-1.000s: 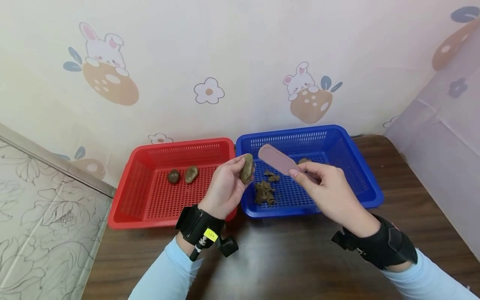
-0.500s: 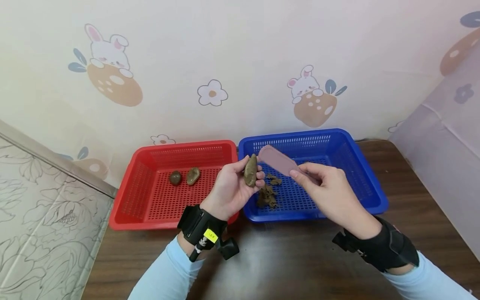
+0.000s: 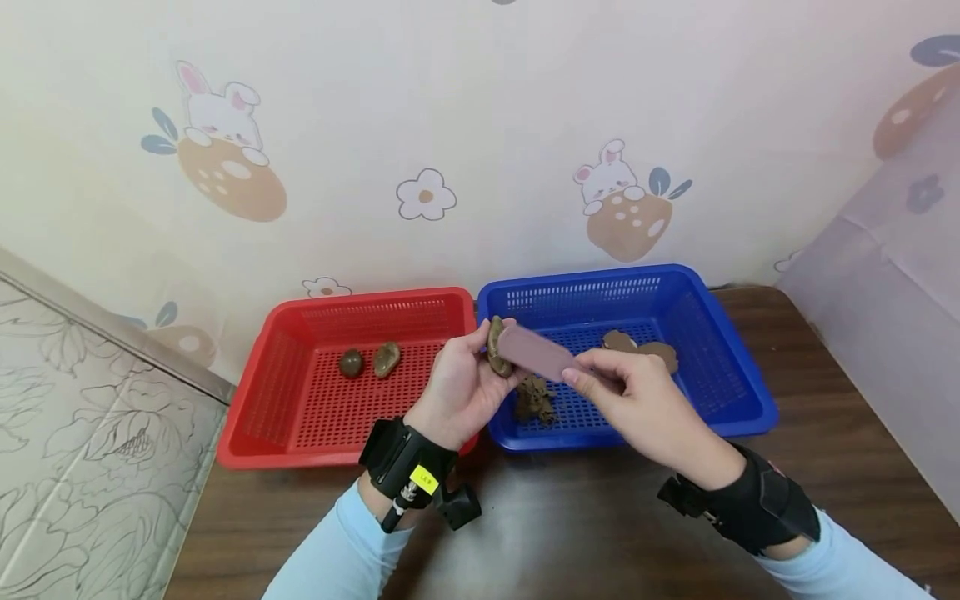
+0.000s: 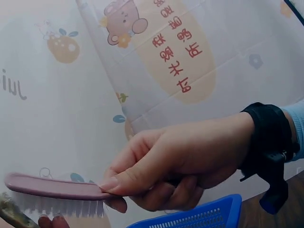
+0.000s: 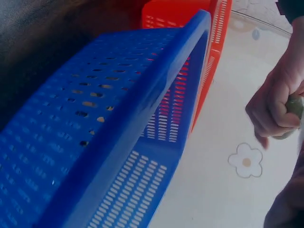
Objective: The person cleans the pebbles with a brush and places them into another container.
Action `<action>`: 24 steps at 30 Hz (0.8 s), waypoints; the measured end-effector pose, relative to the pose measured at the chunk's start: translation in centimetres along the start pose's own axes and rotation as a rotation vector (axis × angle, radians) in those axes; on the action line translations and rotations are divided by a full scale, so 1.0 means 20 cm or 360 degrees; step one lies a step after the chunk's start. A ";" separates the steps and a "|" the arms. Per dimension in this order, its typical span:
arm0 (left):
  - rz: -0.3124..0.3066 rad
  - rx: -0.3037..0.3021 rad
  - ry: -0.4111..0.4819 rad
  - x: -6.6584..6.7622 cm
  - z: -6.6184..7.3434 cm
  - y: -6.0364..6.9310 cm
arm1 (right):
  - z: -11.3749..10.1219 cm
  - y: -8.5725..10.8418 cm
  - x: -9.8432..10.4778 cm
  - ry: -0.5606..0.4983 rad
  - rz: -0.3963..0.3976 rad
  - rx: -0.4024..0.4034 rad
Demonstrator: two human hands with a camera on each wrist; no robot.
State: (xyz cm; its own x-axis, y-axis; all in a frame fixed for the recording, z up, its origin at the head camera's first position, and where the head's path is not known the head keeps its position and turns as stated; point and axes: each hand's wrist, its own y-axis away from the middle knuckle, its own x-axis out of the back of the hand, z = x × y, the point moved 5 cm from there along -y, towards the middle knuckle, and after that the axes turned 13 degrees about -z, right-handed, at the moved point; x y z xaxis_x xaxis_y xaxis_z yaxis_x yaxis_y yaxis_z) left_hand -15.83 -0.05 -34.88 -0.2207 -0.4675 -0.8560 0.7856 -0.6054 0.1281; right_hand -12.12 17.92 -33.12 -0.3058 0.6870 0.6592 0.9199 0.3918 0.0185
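Gripping the stone-like piece (image 3: pixel 494 345), my left hand (image 3: pixel 461 387) holds it near the left end of the blue basket (image 3: pixel 600 442), long axis pointing forward. My right hand (image 3: pixel 647 403), to its right, grips the brush (image 3: pixel 538 352) crosswise; I cannot confirm whether the bristles (image 4: pixel 61 207) touch.

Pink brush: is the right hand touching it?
Touching: the left wrist view shows the right hand gripping the pink brush, thumb pressed against it.

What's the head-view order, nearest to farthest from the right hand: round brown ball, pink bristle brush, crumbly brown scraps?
1. Pink bristle brush, in right hand.
2. Crumbly brown scraps, blue plastic basket, left.
3. Round brown ball, red plastic basket.
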 end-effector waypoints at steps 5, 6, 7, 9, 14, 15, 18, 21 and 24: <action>-0.0062 -0.0007 -0.0036 -0.02 0.01 -0.01 | 0.00 0.01 0.03 0.0079 0.0146 -0.0054; -0.0072 -0.0009 -0.0029 -0.02 0.01 -0.01 | 0.00 0.01 0.03 0.0074 0.0140 -0.0032; -0.0075 -0.0011 -0.0025 -0.02 0.01 -0.01 | -0.01 0.01 0.03 0.0065 0.0123 -0.0017; -0.0083 -0.0008 0.0006 -0.02 0.01 -0.01 | -0.02 0.02 0.03 0.0056 0.0089 0.0003; -0.0060 0.0016 0.0024 -0.02 -0.01 0.01 | -0.04 0.03 0.04 0.0153 0.0121 -0.0088; -0.0058 0.0020 0.0009 -0.02 -0.01 0.01 | -0.05 0.03 0.04 0.0167 0.0145 -0.0106; -0.0073 0.0024 -0.0083 -0.02 -0.01 0.02 | -0.06 0.05 0.06 0.0147 0.0168 -0.0107; -0.0124 0.0024 -0.0181 -0.04 0.00 0.01 | -0.08 0.05 0.06 0.0117 0.0157 -0.0068; -0.0118 0.0024 -0.0278 -0.04 0.02 0.01 | -0.08 0.05 0.05 0.0113 0.0122 -0.0032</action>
State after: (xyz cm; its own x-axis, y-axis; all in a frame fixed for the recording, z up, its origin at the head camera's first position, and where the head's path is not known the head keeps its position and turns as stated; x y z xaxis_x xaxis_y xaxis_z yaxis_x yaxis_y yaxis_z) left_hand -15.68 -0.09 -34.06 -0.3755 -0.5252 -0.7637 0.7550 -0.6513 0.0766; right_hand -11.16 17.95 -31.16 -0.2167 0.6690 0.7109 0.9449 0.3269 -0.0196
